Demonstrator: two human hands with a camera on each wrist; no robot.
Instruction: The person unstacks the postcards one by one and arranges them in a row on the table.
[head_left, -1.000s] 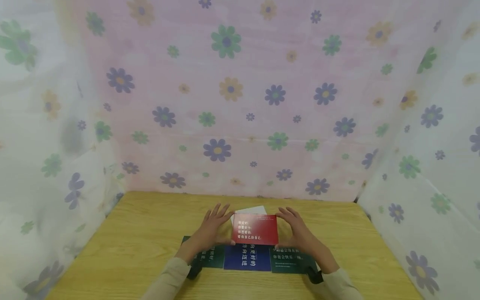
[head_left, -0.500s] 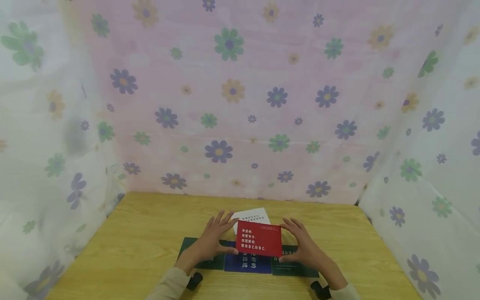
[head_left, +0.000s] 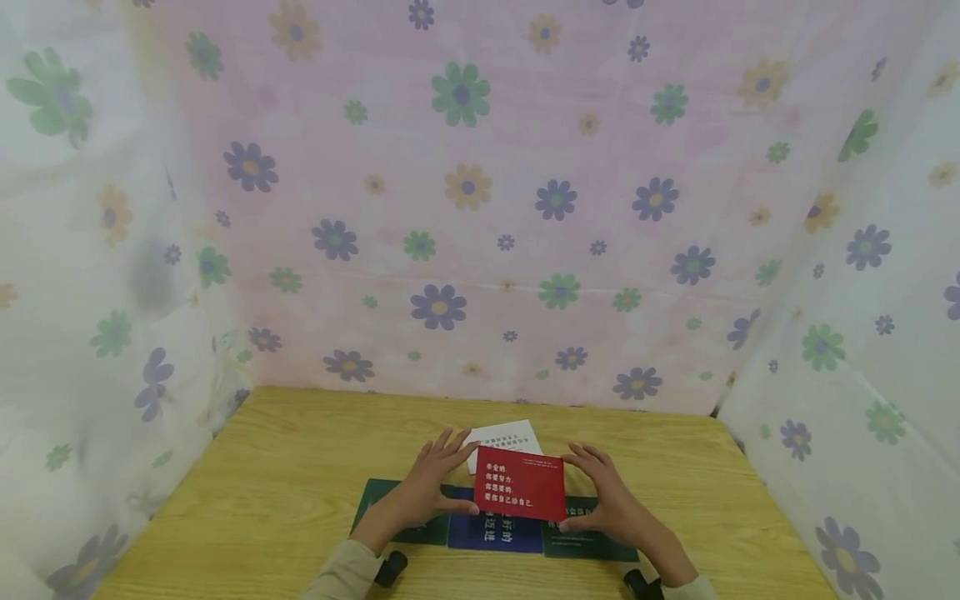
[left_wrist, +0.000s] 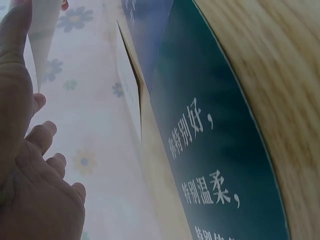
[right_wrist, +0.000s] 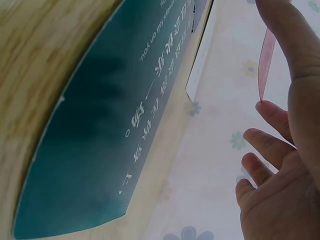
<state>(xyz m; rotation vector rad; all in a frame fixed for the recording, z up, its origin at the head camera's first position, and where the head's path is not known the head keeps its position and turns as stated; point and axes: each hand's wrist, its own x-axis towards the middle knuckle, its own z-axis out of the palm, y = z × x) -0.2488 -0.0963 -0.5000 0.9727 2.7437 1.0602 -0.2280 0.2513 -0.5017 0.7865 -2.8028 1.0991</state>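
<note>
A red card (head_left: 520,483) with white lettering is held up above the table, its printed face toward the head camera. My left hand (head_left: 420,493) pinches its left edge between thumb and index finger. On the opposite edge, my right hand (head_left: 613,504) does the same, the other fingers spread loosely. Below lie a left green card (left_wrist: 215,135), a blue card (head_left: 510,540) and a right green card (right_wrist: 105,135), side by side in a row. Behind that row a white card (head_left: 504,432) with dark text lies at a slant, partly hidden by the red one.
The wooden table (head_left: 300,467) carries all the cards on the table. A flowered curtain (head_left: 480,250) hangs behind it and along both sides. Black wrist-worn devices (head_left: 391,569) show beneath both forearms.
Both hands have brought the red card lower and slightly right, toward the near row. More of the white card shows behind it. The grip at both edges stays.
</note>
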